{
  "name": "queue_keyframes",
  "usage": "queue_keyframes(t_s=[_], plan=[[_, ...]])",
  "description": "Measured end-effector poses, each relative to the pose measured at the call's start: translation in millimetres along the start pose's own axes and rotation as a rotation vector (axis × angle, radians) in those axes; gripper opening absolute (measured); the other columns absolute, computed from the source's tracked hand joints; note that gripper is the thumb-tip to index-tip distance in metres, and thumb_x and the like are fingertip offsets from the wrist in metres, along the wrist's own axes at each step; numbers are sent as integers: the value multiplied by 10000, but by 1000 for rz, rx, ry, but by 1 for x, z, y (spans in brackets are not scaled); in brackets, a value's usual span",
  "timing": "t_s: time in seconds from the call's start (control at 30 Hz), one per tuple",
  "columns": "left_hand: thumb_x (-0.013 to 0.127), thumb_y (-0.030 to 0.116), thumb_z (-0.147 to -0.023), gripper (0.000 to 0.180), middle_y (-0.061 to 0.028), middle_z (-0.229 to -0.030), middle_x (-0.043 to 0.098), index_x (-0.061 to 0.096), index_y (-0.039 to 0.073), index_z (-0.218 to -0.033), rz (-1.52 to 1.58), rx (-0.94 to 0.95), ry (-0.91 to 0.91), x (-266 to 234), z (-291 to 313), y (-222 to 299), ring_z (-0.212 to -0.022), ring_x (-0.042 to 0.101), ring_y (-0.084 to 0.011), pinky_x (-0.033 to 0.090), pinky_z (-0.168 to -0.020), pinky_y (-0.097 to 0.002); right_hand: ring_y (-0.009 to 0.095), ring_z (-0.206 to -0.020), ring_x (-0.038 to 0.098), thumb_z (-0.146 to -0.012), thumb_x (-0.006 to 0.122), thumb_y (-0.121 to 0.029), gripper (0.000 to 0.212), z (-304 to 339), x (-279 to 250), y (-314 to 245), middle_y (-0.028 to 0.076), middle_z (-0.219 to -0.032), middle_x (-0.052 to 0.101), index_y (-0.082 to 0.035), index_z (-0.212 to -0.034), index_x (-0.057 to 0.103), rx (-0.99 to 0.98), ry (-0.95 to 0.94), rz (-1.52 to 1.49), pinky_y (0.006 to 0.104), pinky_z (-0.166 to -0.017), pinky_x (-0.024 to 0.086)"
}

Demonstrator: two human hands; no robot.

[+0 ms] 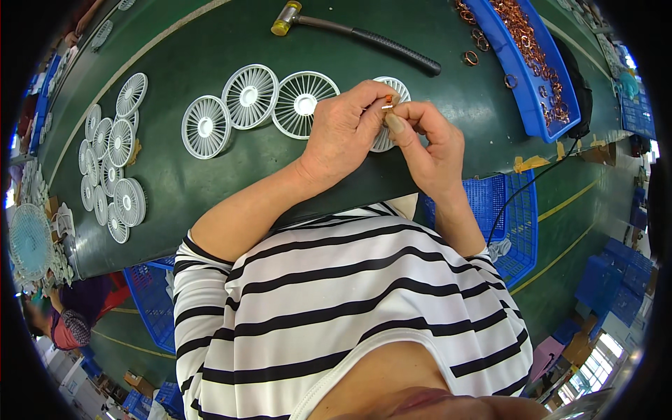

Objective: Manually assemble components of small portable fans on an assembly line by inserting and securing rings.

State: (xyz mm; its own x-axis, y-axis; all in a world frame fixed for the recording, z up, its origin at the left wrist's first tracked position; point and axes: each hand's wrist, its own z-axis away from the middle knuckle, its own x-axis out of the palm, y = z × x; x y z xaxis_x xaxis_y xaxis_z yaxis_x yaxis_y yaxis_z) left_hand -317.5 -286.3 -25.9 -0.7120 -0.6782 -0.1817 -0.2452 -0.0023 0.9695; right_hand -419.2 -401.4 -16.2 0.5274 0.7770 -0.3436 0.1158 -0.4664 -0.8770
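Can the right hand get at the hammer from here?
Likely yes: the hammer lies on the bench beyond the right hand, with nothing seen between. That hand looks busy with the left hand at a copper piece, so it may need to let go first.

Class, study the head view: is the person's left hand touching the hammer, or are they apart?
Apart. The head view shows a strip of green tabletop between the left hand and the hammer.

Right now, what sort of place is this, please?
Probably a factory workshop: a green bench holds many white discs, a blue tray of copper-coloured rings and a hammer.
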Motion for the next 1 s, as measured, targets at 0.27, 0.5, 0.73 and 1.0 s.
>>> queue_keyframes(t_s=[0.27, 0.5, 0.73, 1.0], plan=[[584, 128, -922, 346, -93, -920, 652, 521, 45, -1252, 129, 71, 77, 3, -4, 4, -762, 606, -119, 499, -692, -244, 210, -666, 619, -723, 743, -22, 137, -2, -12, 1, 54, -768, 662, -58, -831, 667, -333, 139, 188, 291, -597, 473], [499, 330, -992, 396, -45, -951, 598, 507, -23, -1172, 545, -218, 25, 4, -8, -7, -810, 554, -65, 494, -712, -224, 206, -659, 599, -655, 786, -23, 187, -3, -15, -1, 40, -770, 650, -67, -791, 665, -407, 226, 333, 298, -585, 465], [453, 330, -1011, 380, -51, -930, 572, 494, -25, -1142, 508, -173, 25, 3, -4, -3, -834, 541, -74, 477, -731, -230, 219, -620, 563, -654, 785, -48, 180, -14, -7, 0, 40, -736, 615, -80, -750, 636, -527, 248, 429, 317, -539, 443], [518, 81, -932, 234, -92, -1010, 546, 389, -6, -1106, 313, 5, 44, 8, 8, -14, -874, 532, -111, 471, -779, -264, 281, -652, 525, -798, 677, -94, 92, -16, 6, 2, 76, -732, 543, -65, -798, 589, -328, 177, 553, 385, -555, 421]])
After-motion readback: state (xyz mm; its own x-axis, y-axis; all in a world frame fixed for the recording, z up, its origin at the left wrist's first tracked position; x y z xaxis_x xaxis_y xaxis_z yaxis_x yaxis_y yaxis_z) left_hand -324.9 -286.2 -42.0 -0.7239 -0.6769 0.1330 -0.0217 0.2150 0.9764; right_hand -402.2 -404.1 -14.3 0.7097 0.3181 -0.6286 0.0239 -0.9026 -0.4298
